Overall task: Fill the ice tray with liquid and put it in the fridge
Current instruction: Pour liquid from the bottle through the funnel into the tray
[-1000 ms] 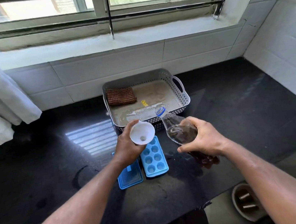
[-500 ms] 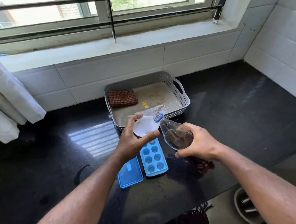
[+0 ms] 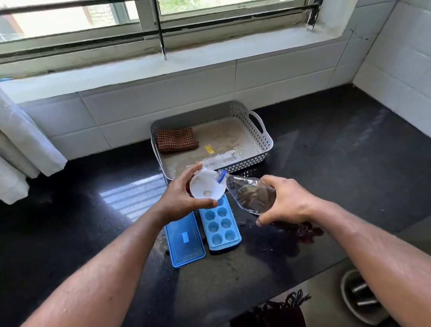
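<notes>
Gripping the funnel (image 3: 206, 189) in my left hand (image 3: 178, 201) above the ice tray (image 3: 221, 225) on the counter (image 3: 347, 173), and the tilted bottle (image 3: 251, 194) in my right hand (image 3: 288, 203), mouth at the funnel's rim, I judge filling barely underway, needing a gentle, steady tip next.

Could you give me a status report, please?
Left hand holds white funnel over ice tray. Right hand grips tilted bottle, mouth at funnel. Lid beside tray, nothing blocking.
</notes>
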Demonstrator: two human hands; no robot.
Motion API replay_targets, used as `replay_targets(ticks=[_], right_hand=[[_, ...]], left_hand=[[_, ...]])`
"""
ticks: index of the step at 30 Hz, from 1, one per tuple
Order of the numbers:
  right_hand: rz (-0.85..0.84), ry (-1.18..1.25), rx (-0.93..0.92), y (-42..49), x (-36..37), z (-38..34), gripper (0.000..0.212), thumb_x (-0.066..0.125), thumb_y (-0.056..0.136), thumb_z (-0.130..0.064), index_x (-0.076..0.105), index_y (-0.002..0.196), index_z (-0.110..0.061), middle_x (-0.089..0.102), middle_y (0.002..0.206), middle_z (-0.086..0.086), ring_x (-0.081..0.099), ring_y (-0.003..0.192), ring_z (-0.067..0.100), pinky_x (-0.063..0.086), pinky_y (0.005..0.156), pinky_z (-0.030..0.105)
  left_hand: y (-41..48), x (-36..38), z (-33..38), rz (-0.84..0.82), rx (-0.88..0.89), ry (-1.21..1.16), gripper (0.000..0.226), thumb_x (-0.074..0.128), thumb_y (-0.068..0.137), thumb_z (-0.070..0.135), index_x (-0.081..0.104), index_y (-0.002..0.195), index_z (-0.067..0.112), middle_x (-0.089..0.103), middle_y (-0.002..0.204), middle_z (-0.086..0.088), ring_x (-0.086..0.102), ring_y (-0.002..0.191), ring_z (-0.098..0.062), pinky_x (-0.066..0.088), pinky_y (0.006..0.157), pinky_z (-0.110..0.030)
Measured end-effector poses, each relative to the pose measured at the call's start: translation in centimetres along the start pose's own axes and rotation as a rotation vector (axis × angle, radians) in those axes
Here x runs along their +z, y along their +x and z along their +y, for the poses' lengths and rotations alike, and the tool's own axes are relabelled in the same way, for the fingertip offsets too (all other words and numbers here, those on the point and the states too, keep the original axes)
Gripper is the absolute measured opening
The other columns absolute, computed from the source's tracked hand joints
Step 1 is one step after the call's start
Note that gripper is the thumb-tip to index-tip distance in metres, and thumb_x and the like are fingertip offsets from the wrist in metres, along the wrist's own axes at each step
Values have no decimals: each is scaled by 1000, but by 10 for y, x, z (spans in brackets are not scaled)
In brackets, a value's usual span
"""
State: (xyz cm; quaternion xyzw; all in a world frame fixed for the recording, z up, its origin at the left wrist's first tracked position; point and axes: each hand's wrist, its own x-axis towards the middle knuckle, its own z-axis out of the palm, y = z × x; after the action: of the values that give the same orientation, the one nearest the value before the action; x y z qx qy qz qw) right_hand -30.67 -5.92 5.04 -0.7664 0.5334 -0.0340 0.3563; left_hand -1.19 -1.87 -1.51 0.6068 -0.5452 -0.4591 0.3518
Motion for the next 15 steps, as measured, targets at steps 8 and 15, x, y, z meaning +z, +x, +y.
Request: replay_targets(ticks=[8, 15], right_hand=[[-35, -136, 20, 6, -8, -3, 70, 87, 37, -54, 60, 98, -32, 69, 89, -13, 65, 81, 4, 51, 64, 25], [-53, -189, 22, 10, -12, -5, 66, 84, 33, -54, 58, 91, -36, 69, 86, -12, 67, 77, 6, 51, 61, 26]], left_hand=[[8, -10, 10, -114, -82, -32, 129, 105, 39, 45, 44, 153, 31, 60, 143, 1, 59, 131, -16, 48, 113, -39], [8, -13, 20, -155, -107, 43, 125, 101, 43, 36, 45, 153, 25, 64, 137, 6, 62, 125, -11, 51, 104, -25]])
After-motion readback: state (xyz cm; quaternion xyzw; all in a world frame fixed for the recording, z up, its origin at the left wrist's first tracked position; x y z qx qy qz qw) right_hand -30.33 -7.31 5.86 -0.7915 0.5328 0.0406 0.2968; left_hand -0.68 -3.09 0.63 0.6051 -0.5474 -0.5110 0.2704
